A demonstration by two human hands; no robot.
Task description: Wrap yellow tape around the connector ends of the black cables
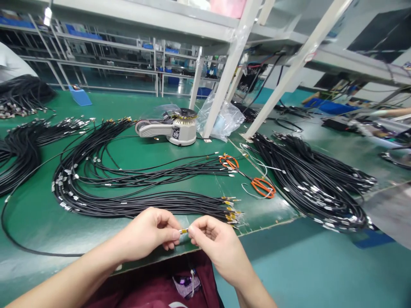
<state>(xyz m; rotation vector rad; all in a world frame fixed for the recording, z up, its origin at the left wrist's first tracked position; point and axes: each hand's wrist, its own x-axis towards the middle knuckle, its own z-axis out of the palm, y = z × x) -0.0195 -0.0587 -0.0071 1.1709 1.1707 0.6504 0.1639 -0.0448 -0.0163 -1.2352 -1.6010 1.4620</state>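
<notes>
Between my two hands is a thin cable end (184, 231) with a band of yellow tape on it. The thumb and fingers of my left hand (154, 233) pinch its left side. My right hand (213, 237) pinches the other side, close by; the fingertips hide the rest of the piece. A black cable (48, 253) passes behind my left forearm. Just beyond my hands lies a bundle of black cables (154, 203), its right-hand ends wrapped in yellow tape (230, 209).
A grey tape dispenser (181, 132) stands further back on the green table (180, 149). Orange-handled scissors (263, 187) lie right of the bundle. More black cables (317, 188) hang over the right edge. White posts (229, 68) rise behind, beside a clear plastic bag (224, 117).
</notes>
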